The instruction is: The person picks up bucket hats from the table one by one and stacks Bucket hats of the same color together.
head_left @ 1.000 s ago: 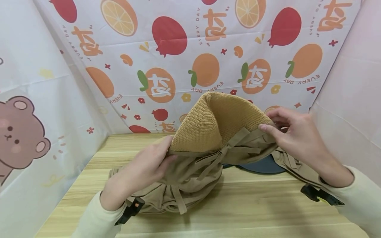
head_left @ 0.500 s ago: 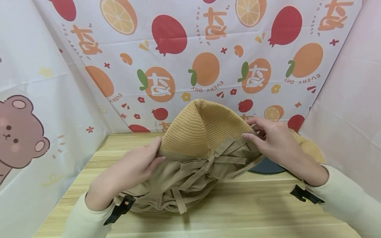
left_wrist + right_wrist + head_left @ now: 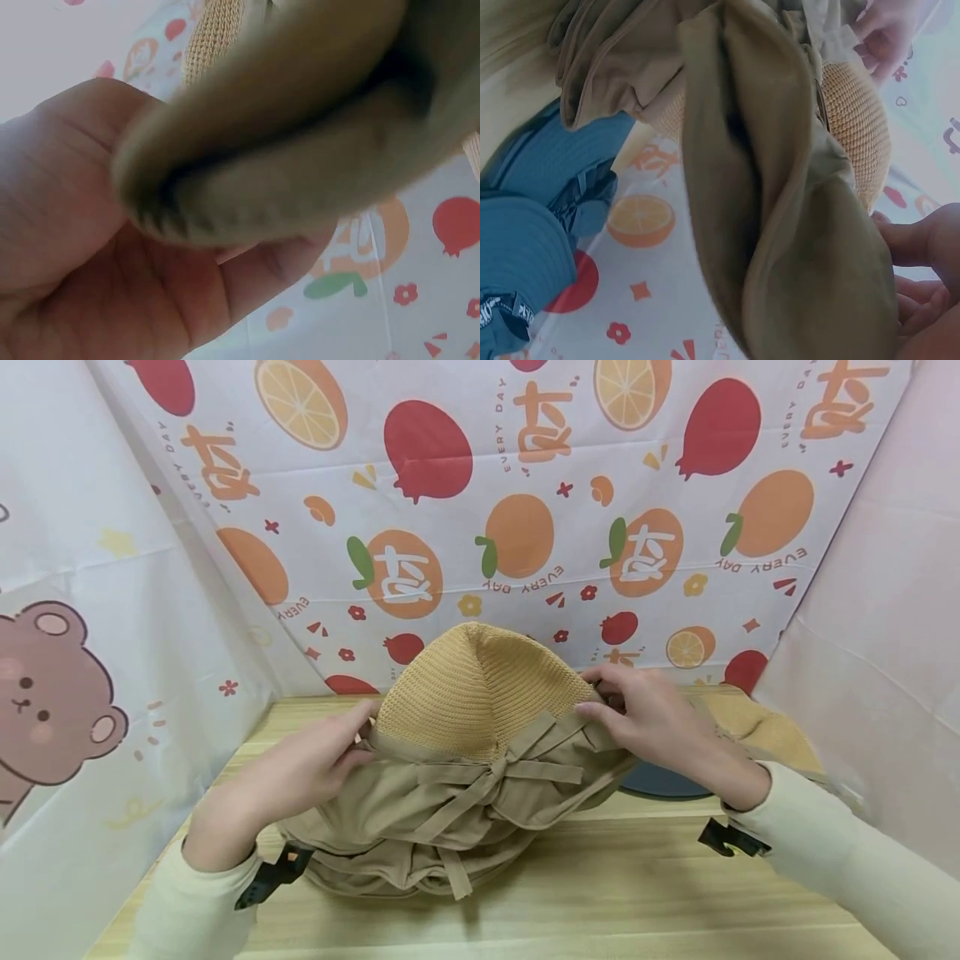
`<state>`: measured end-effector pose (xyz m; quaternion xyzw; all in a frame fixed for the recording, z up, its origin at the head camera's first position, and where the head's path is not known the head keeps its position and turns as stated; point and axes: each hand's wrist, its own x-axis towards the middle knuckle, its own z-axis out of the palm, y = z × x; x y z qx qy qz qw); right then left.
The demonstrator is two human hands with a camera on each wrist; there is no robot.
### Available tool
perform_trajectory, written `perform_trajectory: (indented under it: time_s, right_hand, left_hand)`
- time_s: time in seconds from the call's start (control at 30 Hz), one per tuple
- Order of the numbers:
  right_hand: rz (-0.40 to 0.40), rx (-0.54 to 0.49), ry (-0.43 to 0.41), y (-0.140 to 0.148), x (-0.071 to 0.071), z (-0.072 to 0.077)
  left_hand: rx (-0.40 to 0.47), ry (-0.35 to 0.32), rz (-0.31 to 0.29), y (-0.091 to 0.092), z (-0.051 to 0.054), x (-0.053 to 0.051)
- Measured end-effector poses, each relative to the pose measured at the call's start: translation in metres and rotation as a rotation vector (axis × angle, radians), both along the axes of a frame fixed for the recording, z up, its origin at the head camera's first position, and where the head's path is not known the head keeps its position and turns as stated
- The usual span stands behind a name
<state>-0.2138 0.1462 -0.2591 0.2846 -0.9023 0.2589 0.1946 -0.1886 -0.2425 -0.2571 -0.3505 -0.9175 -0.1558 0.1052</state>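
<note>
A hat with a yellow knitted crown and a khaki cloth brim with a bow is held upright between both hands. My left hand pinches its left edge where crown and brim meet; in the left wrist view the hand has brim cloth between thumb and fingers. On the right edge my right hand pinches the same seam, and the right wrist view shows those fingers behind the brim. More khaki cloth with a hanging strap lies beneath, partly covered.
Behind the right hand are a dark blue brim and another yellow and khaki hat. The right wrist view shows blue hats with dark straps. Printed fabric hangs behind the wooden table, with pale cloth on both sides.
Both hands have moved left and slightly down with the hat, which now hangs over the khaki cloth beneath. The yellow hat at the right has come into clearer view.
</note>
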Motion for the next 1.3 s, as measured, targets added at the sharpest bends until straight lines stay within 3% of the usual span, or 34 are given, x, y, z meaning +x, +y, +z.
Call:
perform_trajectory:
  time_s: [0.17, 0.5, 0.7, 1.0, 1.3]
  right_hand:
    - [0.01, 0.002, 0.009, -0.009, -0.005, -0.008]
    - [0.093, 0.002, 0.028, -0.023, -0.024, -0.031]
    - [0.127, -0.003, -0.032, -0.034, -0.033, -0.039]
    - [0.176, 0.021, -0.094, -0.053, -0.045, -0.052]
    - [0.156, 0.109, -0.176, -0.063, -0.062, -0.072]
  left_hand:
    - [0.012, 0.027, -0.011, -0.012, -0.002, -0.007]
    - [-0.01, 0.046, 0.049, -0.032, -0.011, -0.017]
    - [-0.018, 0.061, 0.074, -0.047, -0.011, -0.022]
    - [-0.037, -0.067, 0.139, -0.066, -0.011, -0.023]
    - [-0.065, -0.125, 0.125, -0.076, -0.028, -0.037]
